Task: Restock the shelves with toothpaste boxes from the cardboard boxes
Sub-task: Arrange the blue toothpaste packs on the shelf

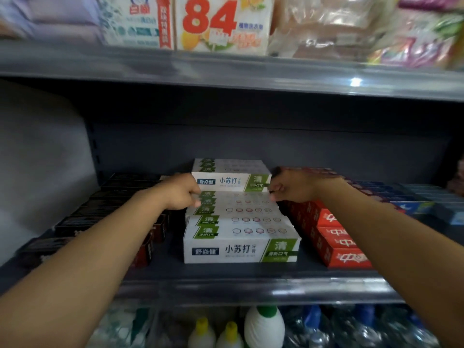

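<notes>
With left hand (182, 190) and right hand (288, 188) gripping the ends of the upper white box (231, 182), the person is seating it on the stack (241, 232); next likely squaring, then letting go.

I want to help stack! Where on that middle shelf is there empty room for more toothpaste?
Bare shelf shows between the dark boxes and the white-green boxes, and a narrower strip before the red boxes. Farther back, both hands crowd the upper white-green stack.

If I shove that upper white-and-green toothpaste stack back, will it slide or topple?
The upper stack likely slides: its cartons look flat, stiff and glossy, resting on the smooth lower row. Loose boxes may skew apart, so both ends need bracing, where the left hand and right hand sit.
</notes>
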A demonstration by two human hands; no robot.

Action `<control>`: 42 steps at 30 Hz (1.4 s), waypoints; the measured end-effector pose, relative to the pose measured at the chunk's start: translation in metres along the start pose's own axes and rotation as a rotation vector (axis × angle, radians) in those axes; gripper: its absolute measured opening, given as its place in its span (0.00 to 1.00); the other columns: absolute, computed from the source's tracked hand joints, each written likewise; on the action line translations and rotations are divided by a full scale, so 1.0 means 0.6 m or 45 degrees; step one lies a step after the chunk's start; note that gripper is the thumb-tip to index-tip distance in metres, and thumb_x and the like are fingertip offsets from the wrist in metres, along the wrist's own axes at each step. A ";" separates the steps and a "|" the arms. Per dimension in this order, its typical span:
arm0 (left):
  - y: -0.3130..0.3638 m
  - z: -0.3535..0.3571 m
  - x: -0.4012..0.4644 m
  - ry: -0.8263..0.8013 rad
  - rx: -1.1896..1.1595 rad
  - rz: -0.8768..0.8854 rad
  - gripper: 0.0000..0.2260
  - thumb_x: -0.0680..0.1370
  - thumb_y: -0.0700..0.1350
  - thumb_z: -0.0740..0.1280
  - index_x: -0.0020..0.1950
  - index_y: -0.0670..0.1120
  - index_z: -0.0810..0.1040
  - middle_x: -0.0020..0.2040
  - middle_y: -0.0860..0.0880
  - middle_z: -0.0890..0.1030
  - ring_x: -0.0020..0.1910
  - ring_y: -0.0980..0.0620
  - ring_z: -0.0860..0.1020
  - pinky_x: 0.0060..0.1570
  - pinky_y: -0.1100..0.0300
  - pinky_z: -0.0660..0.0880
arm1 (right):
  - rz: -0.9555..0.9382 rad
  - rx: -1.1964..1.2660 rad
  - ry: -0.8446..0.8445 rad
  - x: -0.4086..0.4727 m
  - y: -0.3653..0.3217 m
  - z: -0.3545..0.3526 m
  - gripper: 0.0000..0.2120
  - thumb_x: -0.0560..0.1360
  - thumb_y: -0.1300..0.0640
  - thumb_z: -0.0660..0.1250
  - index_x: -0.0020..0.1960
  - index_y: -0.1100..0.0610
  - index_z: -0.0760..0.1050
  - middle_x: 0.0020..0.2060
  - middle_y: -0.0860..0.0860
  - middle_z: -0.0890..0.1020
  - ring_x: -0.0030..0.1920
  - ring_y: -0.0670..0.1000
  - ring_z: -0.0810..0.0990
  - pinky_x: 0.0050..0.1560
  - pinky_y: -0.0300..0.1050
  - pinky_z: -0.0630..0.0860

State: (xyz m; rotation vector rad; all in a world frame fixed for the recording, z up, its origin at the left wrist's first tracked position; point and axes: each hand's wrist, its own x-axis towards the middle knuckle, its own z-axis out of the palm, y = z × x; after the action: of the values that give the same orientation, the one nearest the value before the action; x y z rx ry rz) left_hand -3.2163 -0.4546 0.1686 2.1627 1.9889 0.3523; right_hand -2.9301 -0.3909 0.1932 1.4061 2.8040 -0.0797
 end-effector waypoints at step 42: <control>0.017 0.053 -0.151 0.076 0.012 -0.023 0.05 0.75 0.37 0.71 0.49 0.39 0.82 0.49 0.46 0.79 0.54 0.43 0.79 0.52 0.56 0.73 | 0.066 0.066 -0.066 -0.104 -0.035 0.084 0.17 0.73 0.49 0.71 0.60 0.54 0.78 0.53 0.48 0.75 0.57 0.53 0.76 0.60 0.49 0.74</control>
State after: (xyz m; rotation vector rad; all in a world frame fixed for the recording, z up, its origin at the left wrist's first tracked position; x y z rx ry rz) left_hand -3.2041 -0.5451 0.1364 2.1626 2.0439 0.4104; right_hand -2.9108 -0.4558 0.1452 1.4645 2.7415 -0.1869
